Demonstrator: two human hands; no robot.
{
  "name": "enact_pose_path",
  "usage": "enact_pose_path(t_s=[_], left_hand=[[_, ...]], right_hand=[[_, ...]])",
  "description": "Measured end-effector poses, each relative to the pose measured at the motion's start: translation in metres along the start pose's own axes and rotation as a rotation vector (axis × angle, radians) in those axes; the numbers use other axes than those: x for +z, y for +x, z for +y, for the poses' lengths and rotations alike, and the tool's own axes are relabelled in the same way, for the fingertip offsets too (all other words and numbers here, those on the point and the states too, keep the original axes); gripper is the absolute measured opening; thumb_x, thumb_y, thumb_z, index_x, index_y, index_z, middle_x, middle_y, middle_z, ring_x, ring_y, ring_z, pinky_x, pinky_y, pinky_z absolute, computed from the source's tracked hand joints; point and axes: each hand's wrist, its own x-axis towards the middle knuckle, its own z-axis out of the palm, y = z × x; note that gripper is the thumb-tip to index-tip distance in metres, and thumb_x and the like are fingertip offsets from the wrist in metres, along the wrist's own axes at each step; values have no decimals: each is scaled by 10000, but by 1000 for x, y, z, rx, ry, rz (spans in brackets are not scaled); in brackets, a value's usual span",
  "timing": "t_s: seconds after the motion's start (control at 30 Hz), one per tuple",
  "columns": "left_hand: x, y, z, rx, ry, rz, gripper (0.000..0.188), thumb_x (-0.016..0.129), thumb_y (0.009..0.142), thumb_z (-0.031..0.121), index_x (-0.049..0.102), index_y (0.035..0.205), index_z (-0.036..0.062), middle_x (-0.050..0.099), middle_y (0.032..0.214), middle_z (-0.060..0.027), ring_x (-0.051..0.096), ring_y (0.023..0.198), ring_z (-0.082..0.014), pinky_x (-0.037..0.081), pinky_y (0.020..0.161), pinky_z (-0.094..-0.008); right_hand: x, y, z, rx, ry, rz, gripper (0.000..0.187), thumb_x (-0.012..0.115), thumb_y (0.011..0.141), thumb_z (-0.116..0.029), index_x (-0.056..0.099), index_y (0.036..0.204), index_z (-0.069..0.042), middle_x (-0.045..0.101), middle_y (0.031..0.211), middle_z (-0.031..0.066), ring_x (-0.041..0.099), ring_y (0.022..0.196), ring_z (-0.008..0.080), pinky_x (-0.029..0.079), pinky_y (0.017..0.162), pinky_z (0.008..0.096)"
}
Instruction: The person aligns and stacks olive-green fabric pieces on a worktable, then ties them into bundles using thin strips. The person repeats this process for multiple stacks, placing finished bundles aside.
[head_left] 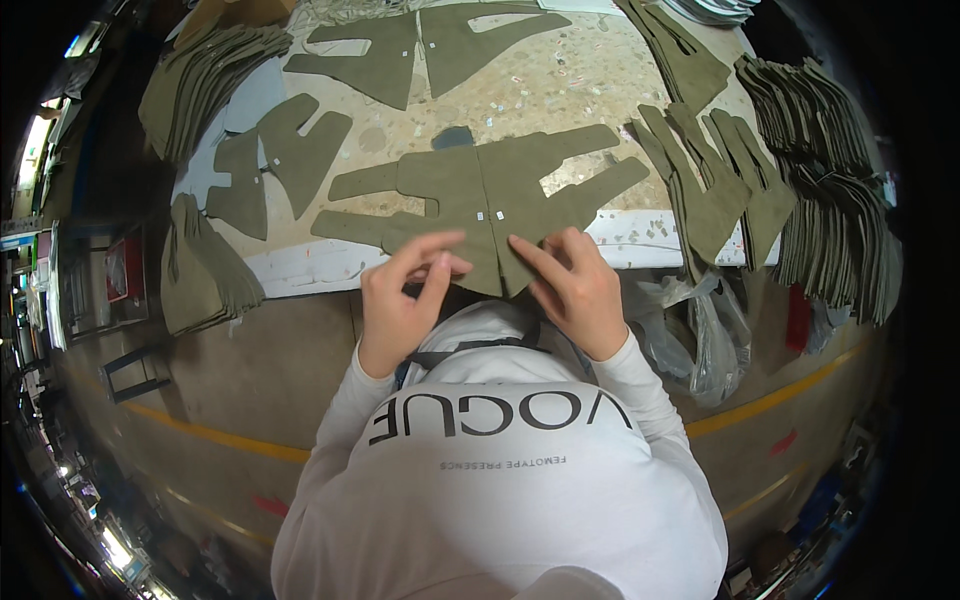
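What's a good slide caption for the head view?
Left hand and right hand over two olive fabric pieces, side by side on a table.

L fingers (432, 242) bent, R fingers (537, 260) sprd.

Three stickered pairs of olive panels (440, 178), six stickers (501, 215) on them, one table (590, 95)

White long-sleeved top (520, 515), dark lettering (495, 415) across the chest; near the waist, perhaps a black strap (440, 354).
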Motion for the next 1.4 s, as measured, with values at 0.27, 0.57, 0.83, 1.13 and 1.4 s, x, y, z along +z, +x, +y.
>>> enact_pose_path(t_s=[0.27,0.57,0.83,1.13,1.4], left_hand=[[38,44,13,76,85,-160,467,554,965,158,449,1418,108,477,1375,-201,540,653,-120,508,653,-268],[-86,35,-3,49,213,-117,575,508,801,-35,575,1346,135,593,1274,-132,495,636,-59,434,582,-223],[-128,16,-42,-245,-34,70,501,558,859,-69,561,1344,59,550,1286,-15,479,763,-25,405,678,-153],[-117,17,-47,-21,-43,117,529,601,837,-79,561,1346,59,542,1286,16,324,708,-20,329,634,-144],[-106,15,-51,9,22,114,513,604,847,-65,564,1342,63,573,1258,-21,484,771,-5,392,637,-152]], right_hand=[[-1,-15,-18,98,265,118,393,678,779,28,682,1167,-38,562,849,90,563,633,175,477,581,285],[5,-20,-11,594,883,-121,381,508,1004,-110,498,1378,-38,693,901,86,656,814,112,541,751,264],[32,23,-12,483,1194,-110,533,518,988,-56,332,1487,-49,619,1179,131,593,1022,125,478,906,266],[-10,57,3,340,948,-190,567,579,853,28,487,1409,-28,550,1338,12,459,733,24,377,647,182],[-131,44,4,232,860,72,642,567,835,-116,391,1383,167,440,1443,261,455,1329,272,303,1120,345]])
